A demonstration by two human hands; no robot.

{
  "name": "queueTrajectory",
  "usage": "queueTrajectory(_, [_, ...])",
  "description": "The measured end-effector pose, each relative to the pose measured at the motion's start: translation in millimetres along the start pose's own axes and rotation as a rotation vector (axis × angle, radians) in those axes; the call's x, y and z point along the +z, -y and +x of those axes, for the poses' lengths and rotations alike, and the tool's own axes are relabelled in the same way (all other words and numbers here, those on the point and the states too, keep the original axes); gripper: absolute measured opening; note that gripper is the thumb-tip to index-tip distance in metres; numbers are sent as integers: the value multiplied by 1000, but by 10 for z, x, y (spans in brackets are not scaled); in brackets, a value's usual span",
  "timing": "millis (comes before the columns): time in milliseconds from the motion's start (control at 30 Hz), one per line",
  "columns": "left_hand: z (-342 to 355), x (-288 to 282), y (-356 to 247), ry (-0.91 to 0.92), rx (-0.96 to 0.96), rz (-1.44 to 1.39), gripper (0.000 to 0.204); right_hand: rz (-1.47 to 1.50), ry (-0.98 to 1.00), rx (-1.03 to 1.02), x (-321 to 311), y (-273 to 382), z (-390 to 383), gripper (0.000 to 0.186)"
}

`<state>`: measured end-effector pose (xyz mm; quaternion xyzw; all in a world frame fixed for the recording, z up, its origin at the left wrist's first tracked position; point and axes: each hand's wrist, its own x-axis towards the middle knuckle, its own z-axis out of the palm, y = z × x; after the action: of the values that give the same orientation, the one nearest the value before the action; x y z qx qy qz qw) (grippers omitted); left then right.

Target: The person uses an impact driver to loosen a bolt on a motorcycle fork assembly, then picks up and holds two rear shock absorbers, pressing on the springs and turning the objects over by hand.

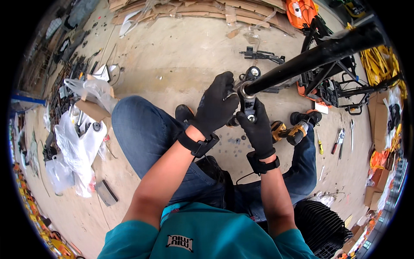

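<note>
Both my hands wear black gloves and meet at the lower end of a thick black metal tube (302, 62), which slants in from the upper right. A black metal clamp bracket (249, 98) with bright bolt heads sits at that end. My right hand (258, 131) is closed around the bracket's near part, thumb beside a bolt. On the other side, my left hand (215, 103) is closed with curled fingers close against the bracket. A small shiny piece shows at its fingertips, too hidden to name.
Two yellow-and-black power tools (296, 133) lie by my right leg. A yellow screwdriver (320, 144), pliers (338, 140) and a wrench (352, 134) are farther right. A black metal frame (330, 77) stands at right. Plastic bags (73, 146) lie left; flattened cardboard (198, 11) lies far ahead.
</note>
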<state>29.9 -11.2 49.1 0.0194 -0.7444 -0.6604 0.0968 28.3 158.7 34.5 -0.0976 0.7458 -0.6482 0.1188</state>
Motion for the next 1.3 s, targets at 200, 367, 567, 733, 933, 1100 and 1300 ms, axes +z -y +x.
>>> queueTrajectory(200, [262, -105, -584, 113, 146, -36, 61, -21, -65, -56, -11, -148, 16, 70])
queueTrajectory(367, [429, -60, -891, 189, 361, 43, 68, -19, -97, -45, 53, -167, -50, 89])
queueTrajectory(567, [461, -6, -1256, 231, 252, -41, 57, -98, -95, -136, 88, -455, -237, 95])
queueTrajectory(733, [463, -63, -1150, 273, 241, -20, 57, -178, -62, -100, 13, -740, -270, 82])
queueTrajectory(933, [430, -116, -1084, 259, 175, 31, 59, -257, -36, -55, 40, -636, -176, 53])
queueTrajectory(1100, [251, -248, -938, 307, 39, 87, 60, -298, -65, -134, 54, -680, -177, 43])
queueTrajectory(1300, [106, -266, -518, 313, -157, 113, 49, -276, -91, -163, 70, -701, -185, 41])
